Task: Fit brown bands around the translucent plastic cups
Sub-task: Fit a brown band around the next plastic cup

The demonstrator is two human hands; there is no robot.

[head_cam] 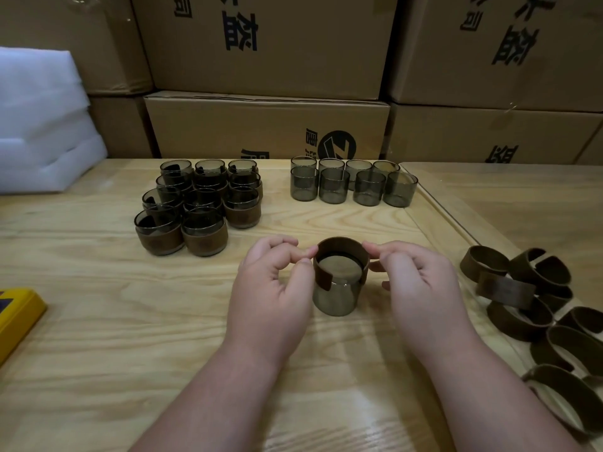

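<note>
Mid-table, both hands pinch the brown band [341,252] at the cup's [336,296] upturned end: left hand [274,285] and right hand [414,282] on opposite sides, band to slide straight down

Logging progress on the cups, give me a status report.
Left hand and right hand pinch brown band, partway down cup. Eight bare cups wait. Nothing in the way.
</note>
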